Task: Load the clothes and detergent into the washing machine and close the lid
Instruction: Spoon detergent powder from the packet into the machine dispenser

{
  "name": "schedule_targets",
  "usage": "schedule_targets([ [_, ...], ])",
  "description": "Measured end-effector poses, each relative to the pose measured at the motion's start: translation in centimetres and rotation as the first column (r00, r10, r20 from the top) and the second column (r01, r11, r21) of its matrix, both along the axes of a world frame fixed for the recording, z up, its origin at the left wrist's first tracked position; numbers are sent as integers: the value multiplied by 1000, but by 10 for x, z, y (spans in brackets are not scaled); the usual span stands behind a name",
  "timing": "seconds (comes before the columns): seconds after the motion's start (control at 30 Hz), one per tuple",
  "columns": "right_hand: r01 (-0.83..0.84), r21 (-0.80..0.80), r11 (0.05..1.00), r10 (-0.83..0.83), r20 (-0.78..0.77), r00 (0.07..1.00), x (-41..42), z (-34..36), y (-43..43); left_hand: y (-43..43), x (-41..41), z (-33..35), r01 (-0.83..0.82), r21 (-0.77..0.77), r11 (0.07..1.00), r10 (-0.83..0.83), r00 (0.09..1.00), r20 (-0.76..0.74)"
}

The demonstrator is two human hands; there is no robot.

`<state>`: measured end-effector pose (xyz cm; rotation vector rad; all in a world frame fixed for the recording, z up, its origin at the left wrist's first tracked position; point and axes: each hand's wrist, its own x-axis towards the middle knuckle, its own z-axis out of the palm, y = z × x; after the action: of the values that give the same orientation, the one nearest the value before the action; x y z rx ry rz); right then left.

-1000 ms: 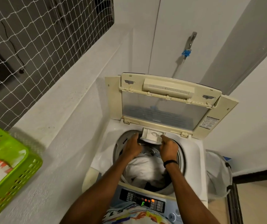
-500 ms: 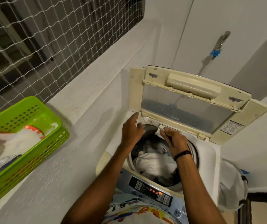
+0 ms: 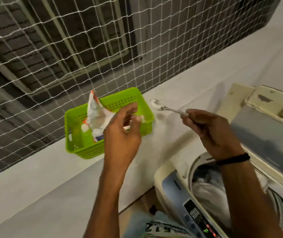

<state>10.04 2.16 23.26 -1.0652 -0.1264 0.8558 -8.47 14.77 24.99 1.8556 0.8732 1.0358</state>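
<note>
The right hand (image 3: 212,131) at centre frame has its fingers closed round the handle of a spoon (image 3: 169,108) carrying white powder. The left hand (image 3: 121,133) curls at the detergent packet (image 3: 96,115) in the green basket (image 3: 79,143) on the surface (image 3: 34,186); I cannot tell whether it pinches the packet. Clothes (image 3: 209,191) lie in the open washing machine (image 3: 171,186), lower right.

Green basket (image 3: 89,151) on white ledge (image 3: 34,182)
</note>
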Motion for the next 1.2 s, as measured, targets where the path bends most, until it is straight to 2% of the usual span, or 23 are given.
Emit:
schedule_targets([
  [0.07, -39, -27, 999, 43, 178, 983, -14, 14, 30, 11, -28, 2, -119, 89, 989, 127, 988, -92],
  [0.13, -47, -110, 993, 92, 449, 889, -27, 21, 61, 22, -51, 0, -190, 197, 962, 235, 944, -234],
  [0.17, -19, -186, 982, 134, 627, 767, -30, 20, 77, 27, -61, -3, -210, 245, 946, 282, 906, -315],
  [0.2, 16, -256, 966, 195, 774, 602, -33, 18, 93, 32, -68, -7, -222, 274, 936, 320, 861, -396],
  [0.23, 54, -318, 947, 263, 858, 442, -37, 17, 109, 36, -74, -11, -233, 281, 931, 345, 812, -470],
  [0.3, 104, -418, 902, 385, 891, 241, -45, 14, 137, 41, -80, -18, -252, 258, 933, 357, 739, -571],
  [0.37, 140, -477, 868, 465, 878, 110, -53, 14, 159, 42, -80, -20, -236, 251, 939, 343, 711, -613],
  [0.43, 147, -512, 847, 515, 857, 13, -55, 12, 175, 42, -80, -18, -221, 252, 942, 334, 696, -635],
  [0.5, 166, -543, 823, 555, 831, -33, -53, 16, 184, 43, -79, -15, -227, 211, 951, 310, 670, -675],
  [0.63, 260, -611, 748, 647, 759, -75, -46, 37, 190, 44, -79, -9, -220, 157, 963, 265, 651, -712],
  [0.7, 284, -663, 692, 703, 709, -60, -45, 44, 189, 44, -78, -7, -211, 161, 964, 261, 647, -716],
  [0.93, 164, -832, 530, 828, 549, 110, -50, 48, 192, 43, -78, -6, -235, 136, 963, 261, 670, -695],
  [1.03, 69, -870, 488, 845, 491, 213, -64, 46, 190, 41, -78, -4, -261, 93, 961, 257, 714, -651],
  [1.1, -118, -872, 475, 853, 424, 304, -73, 42, 189, 40, -79, -2, -257, 76, 963, 247, 738, -628],
  [1.13, -207, -846, 492, 841, 401, 363, -74, 38, 189, 40, -80, -2, -254, 72, 965, 242, 743, -623],
  [1.2, -282, -775, 566, 780, 393, 486, -74, 31, 190, 40, -82, -3, -252, 65, 966, 238, 754, -612],
])
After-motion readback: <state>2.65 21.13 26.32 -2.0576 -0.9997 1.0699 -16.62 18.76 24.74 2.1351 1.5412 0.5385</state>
